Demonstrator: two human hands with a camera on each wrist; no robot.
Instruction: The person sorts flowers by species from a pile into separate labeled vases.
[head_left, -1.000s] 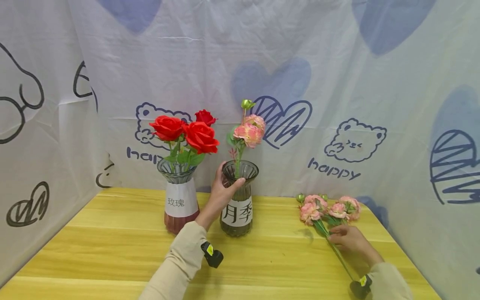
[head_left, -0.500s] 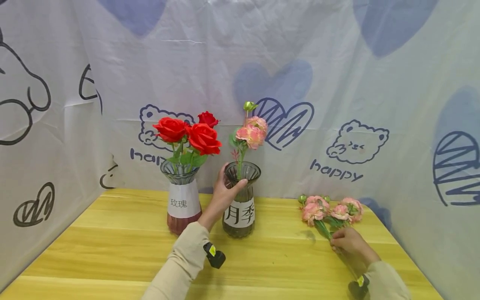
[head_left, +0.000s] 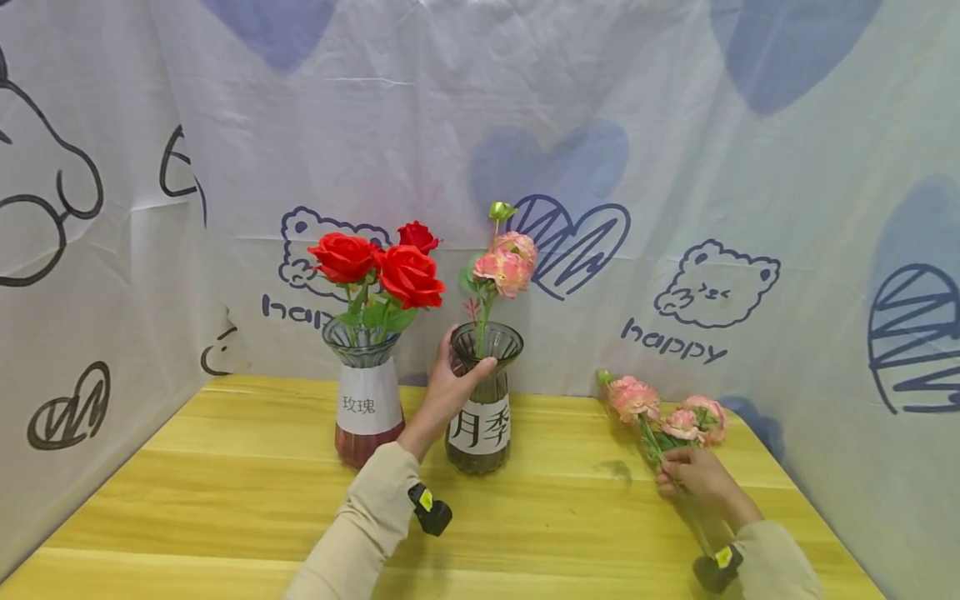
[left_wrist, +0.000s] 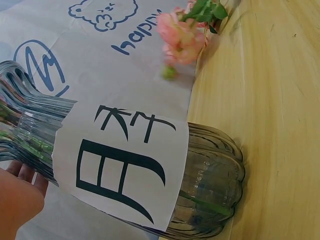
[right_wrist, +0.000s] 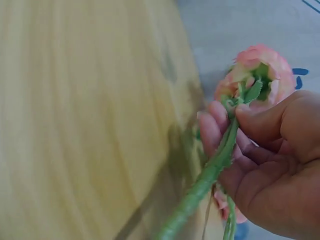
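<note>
My left hand (head_left: 444,396) grips the flared neck of a smoky glass vase (head_left: 495,387) with a white paper label, standing upright on the table. One pink flower (head_left: 504,271) with a green bud stands in it. Over at the right, my right hand (head_left: 697,482) pinches the green stem of another pink flower (head_left: 633,398), its head raised slightly off the table. The right wrist view shows that stem (right_wrist: 200,185) between thumb and fingers. Beside it lies a further pink flower (head_left: 697,421). In the left wrist view, fingers (left_wrist: 35,182) curl behind the vase neck.
A second labelled vase (head_left: 367,400) with reddish lower glass holds several red roses (head_left: 408,275), just left of my left forearm. Behind the wooden table (head_left: 225,483) hangs a printed white cloth (head_left: 360,150), which also covers both sides.
My right hand has closed its fingers on the pink flower's stem, and its head and bud have risen a little from the table. My left hand keeps its grip on the vase.
</note>
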